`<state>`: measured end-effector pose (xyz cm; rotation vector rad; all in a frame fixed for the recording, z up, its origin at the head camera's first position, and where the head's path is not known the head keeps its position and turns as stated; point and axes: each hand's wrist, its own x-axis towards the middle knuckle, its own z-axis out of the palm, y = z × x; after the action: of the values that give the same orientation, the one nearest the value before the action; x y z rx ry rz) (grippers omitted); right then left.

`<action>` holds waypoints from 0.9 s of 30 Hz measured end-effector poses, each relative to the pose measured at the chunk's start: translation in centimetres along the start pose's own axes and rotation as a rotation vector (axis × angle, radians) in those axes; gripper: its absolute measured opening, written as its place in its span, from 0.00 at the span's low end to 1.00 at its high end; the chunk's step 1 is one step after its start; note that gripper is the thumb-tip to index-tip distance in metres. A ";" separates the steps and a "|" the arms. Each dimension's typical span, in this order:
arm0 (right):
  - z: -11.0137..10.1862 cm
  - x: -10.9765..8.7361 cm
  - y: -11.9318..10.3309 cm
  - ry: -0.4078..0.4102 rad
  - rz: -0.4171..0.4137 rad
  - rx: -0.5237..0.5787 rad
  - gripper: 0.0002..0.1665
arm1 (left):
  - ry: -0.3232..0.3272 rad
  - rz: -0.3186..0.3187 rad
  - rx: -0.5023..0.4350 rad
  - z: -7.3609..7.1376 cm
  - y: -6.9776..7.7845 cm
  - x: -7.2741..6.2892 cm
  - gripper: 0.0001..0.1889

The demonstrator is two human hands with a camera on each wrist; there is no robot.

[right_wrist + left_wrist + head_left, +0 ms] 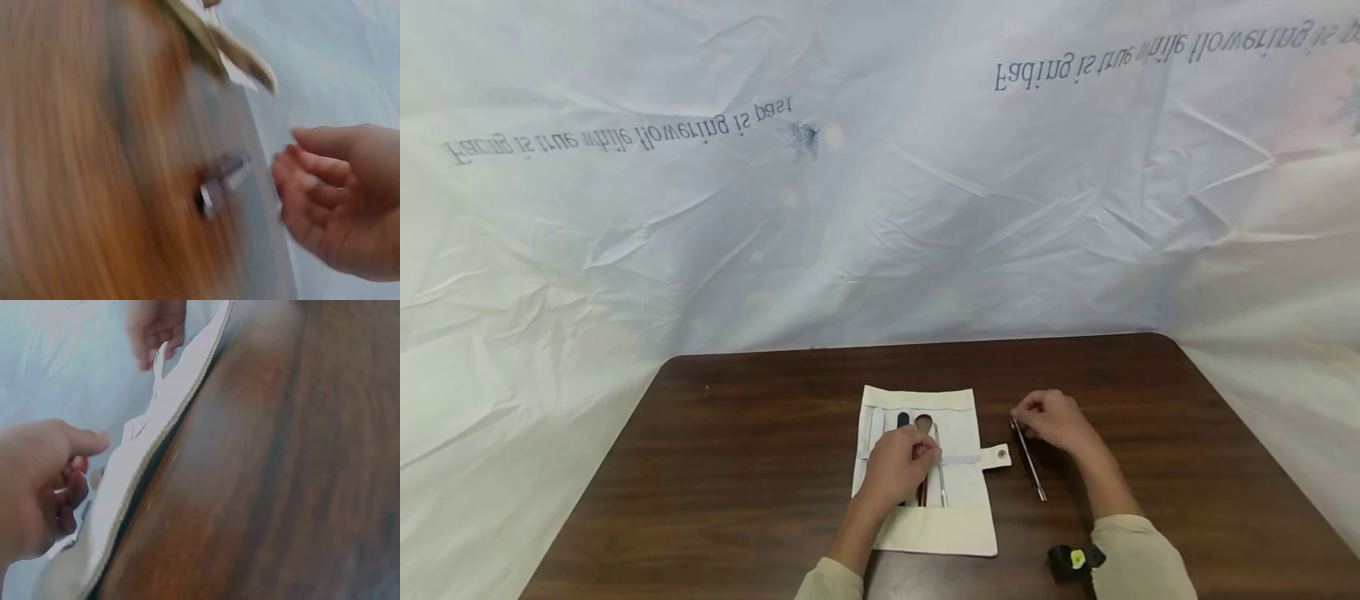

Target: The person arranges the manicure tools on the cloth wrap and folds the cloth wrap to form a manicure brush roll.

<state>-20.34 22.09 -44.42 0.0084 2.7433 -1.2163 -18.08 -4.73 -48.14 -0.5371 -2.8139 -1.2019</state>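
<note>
My left hand [898,462] hovers over an unfolded cream fabric tool roll [936,529], its fingers loosely curled around nothing I can see. In the left wrist view its thumb stands apart from the fingers. Within the roll lie a pale flat strip [877,425], a dark round-ended tool [903,418], a tool with a brownish oval head [923,424] and a thin metal rod [941,479]. To the right of the roll, my right hand [1054,419] has its loosely bent fingertips by the upper end of a slim metal tool [1033,471]. Contact there is unclear through blur.
A snap tab [997,456] sticks out from the roll's right side, towards the slim tool. Everything lies on a dark brown wooden table [737,467]. White printed sheeting [880,208] hangs behind and beside it. A black band [1071,562] is near the right sleeve.
</note>
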 end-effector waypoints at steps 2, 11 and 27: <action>-0.6 -0.3 0.6 -0.045 0.029 -0.035 0.12 | 0.013 0.027 -0.030 0.1 0.3 0.1 0.04; -0.7 -0.6 0.4 -0.093 0.069 -0.122 0.10 | -0.020 0.055 0.119 1.4 0.6 0.6 0.04; 0.0 -0.8 -1.1 -0.104 0.116 -0.227 0.12 | -0.005 0.051 0.203 2.0 0.3 0.3 0.04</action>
<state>-19.57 21.34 -43.50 0.0768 2.7300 -0.8474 -18.09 -3.05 -49.25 -0.5947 -2.8623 -0.8933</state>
